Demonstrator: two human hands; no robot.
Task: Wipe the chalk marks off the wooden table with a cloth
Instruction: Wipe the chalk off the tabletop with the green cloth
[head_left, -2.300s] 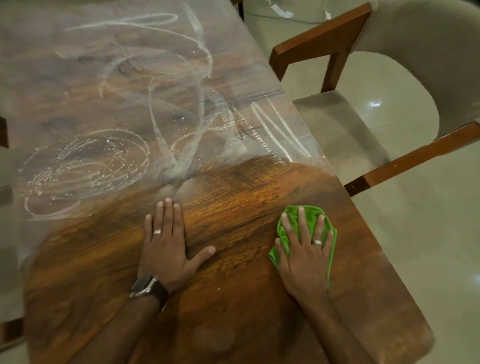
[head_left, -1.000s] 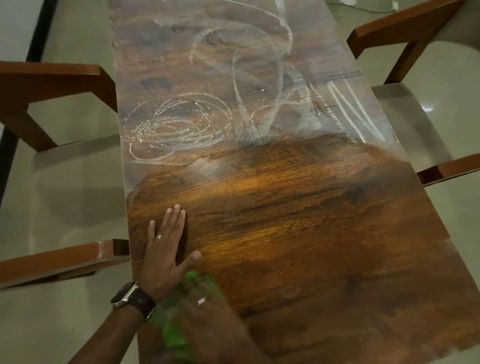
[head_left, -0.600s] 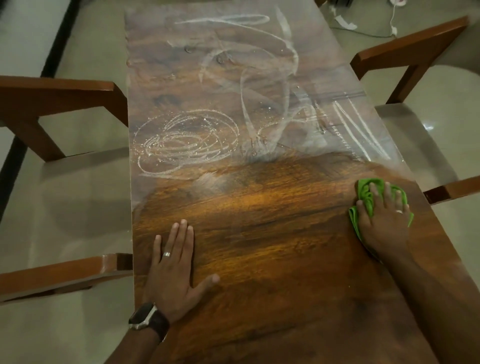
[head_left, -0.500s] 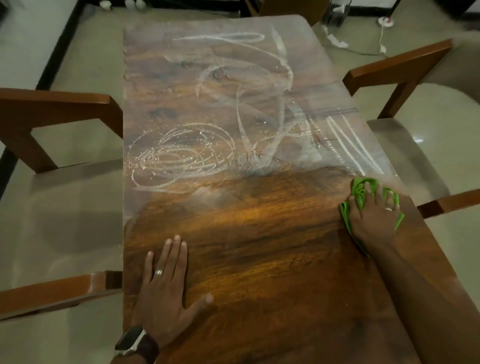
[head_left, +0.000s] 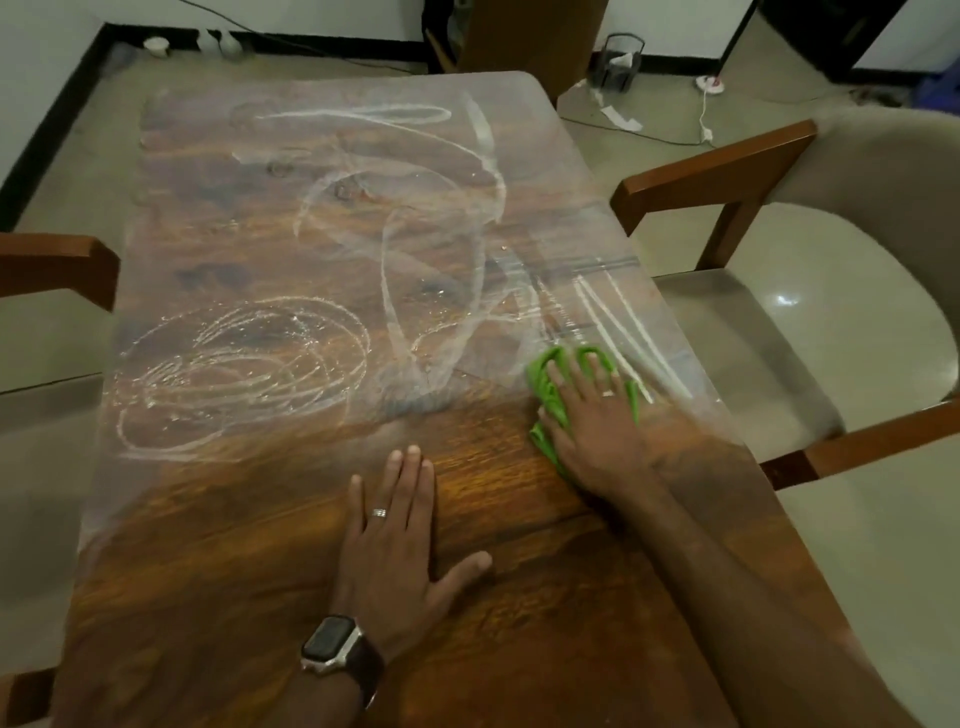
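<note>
While atop cloth (head_left: 541, 387), R hand (head_left: 597, 431) flat

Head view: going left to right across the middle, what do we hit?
Order: wooden chair arm → spiral chalk scribble → left hand → green cloth → cushioned chair. Skipped the right hand: it overlaps the cloth.

This looks like the dining room of a home. A long wooden tabletop (head_left: 260, 597) stands in the middle, with upholstered armchairs drawn up to it: a pale-cushioned one with wooden arms on the right (head_left: 857, 218), the wooden arm of another on the left (head_left: 52, 260), and a brown chair back at the far end (head_left: 519, 36). The floor (head_left: 78, 171) is pale and glossy, and black skirting (head_left: 311, 44) runs under white walls. A small wire bin (head_left: 618, 60) and a white cable (head_left: 704, 111) lie on the floor at the far right.
</note>
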